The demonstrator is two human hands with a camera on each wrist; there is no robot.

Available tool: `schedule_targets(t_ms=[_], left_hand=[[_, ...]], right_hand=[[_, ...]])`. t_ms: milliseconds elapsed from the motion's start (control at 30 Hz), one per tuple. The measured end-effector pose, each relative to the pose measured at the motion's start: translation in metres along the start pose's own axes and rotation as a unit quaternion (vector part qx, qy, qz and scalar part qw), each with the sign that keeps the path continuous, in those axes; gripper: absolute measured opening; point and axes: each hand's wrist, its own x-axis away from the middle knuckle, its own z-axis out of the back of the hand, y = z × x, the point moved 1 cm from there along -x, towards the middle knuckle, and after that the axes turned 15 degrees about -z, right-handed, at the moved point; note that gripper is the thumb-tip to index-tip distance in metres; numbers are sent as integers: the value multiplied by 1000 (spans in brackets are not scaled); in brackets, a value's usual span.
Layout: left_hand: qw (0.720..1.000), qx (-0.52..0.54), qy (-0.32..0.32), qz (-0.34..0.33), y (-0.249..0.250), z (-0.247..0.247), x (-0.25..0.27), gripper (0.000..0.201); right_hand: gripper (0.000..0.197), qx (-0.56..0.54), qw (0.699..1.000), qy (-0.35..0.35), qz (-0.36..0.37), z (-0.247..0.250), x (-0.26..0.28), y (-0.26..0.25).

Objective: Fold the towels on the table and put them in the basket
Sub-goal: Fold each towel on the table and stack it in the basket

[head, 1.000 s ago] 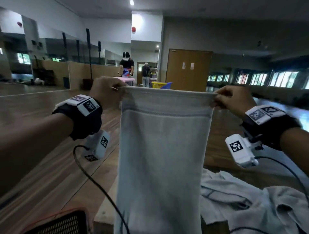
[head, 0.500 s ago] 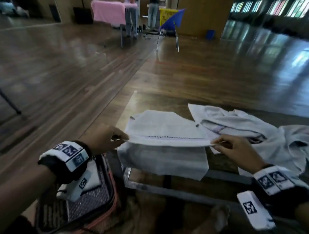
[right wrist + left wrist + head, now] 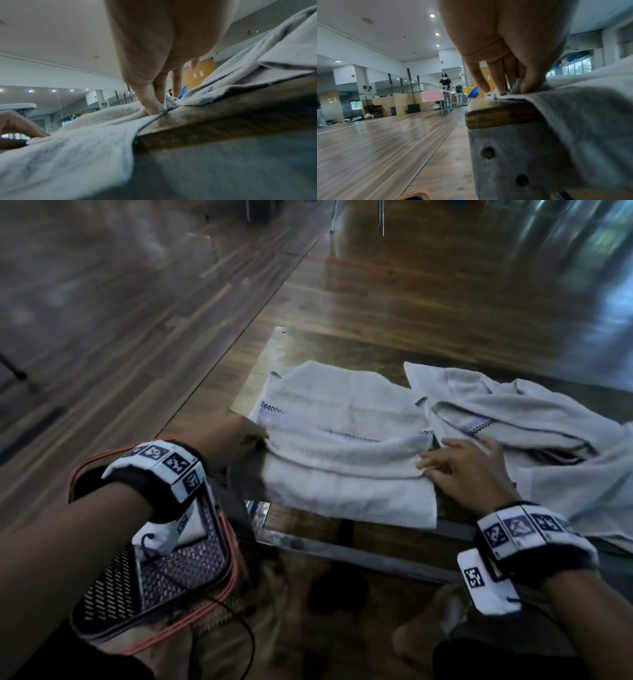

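A pale grey towel [image 3: 346,446] lies folded across the wooden table [image 3: 342,347], its near part hanging over the front edge. My left hand [image 3: 236,436] pinches its left corner [image 3: 513,90] between thumb and fingers. My right hand [image 3: 459,463] pinches the right corner [image 3: 159,108] down against the tabletop. A heap of more grey towels [image 3: 534,433] lies crumpled on the table to the right. The mesh basket [image 3: 171,573] with a red rim stands on the floor under my left wrist.
The table's metal frame [image 3: 505,155] and front rail [image 3: 359,553] run below the towel. Wooden floor [image 3: 137,320] spreads to the left and beyond. Chair legs [image 3: 356,217] stand far back. A person works at a pink-covered table [image 3: 433,96] across the hall.
The towel hung in the air from both hands a second ago. Both hands came down with it and now hold its folded edge on the table.
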Motion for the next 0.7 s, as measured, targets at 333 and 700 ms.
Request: schedule_targets(t_ms=[333, 700], left_hand=[[998, -9, 49, 30, -12, 13, -27, 25], [998, 5, 28, -57, -13, 4, 31, 17]], right_hand=[[12, -33, 990, 130, -37, 13, -27, 1], [18, -77, 977, 102, 172, 1, 23, 13]])
